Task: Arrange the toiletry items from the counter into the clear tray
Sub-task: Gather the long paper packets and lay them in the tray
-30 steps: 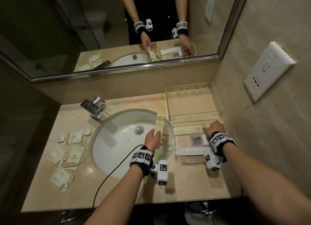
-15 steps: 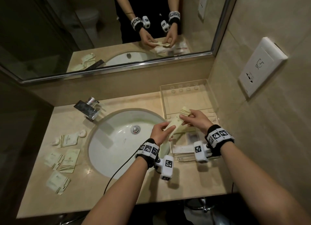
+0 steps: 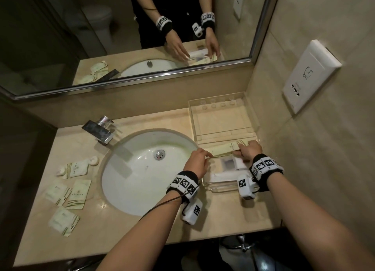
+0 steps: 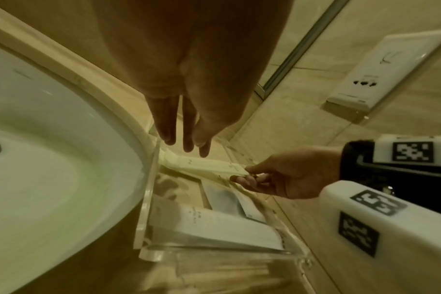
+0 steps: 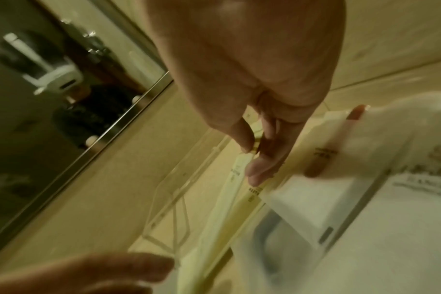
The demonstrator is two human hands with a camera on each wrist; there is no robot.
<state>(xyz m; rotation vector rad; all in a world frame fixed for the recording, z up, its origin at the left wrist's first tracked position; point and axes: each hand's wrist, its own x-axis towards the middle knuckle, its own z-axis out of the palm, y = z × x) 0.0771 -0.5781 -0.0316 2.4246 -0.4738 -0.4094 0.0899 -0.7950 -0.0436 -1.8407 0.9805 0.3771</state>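
Note:
The clear tray (image 3: 192, 116) stands right of the sink. A long cream packet (image 3: 223, 149) lies crosswise in its middle section, with a second one like it just beneath. My right hand (image 3: 241, 151) pinches the packet's right end, as the left wrist view (image 4: 244, 175) and the right wrist view (image 5: 254, 153) also show. My left hand (image 3: 205, 155) hovers with straight fingers (image 4: 186, 143) over the packet's left end (image 4: 179, 160), by the tray's left wall (image 4: 149, 199); contact cannot be told. A white windowed packet (image 3: 229, 163) and a long white box (image 3: 221, 177) lie nearer in the tray.
Several cream sachets (image 3: 78, 193) and small round white items (image 3: 94, 161) lie on the counter (image 3: 113, 226) left of the sink (image 3: 142, 169). The tap (image 3: 99, 130) is at the back left. A wall with a socket plate (image 3: 308, 73) stands close on the right.
My left hand carried the packet from over the sink to my right hand, then let go. My right hand has laid it down into the tray.

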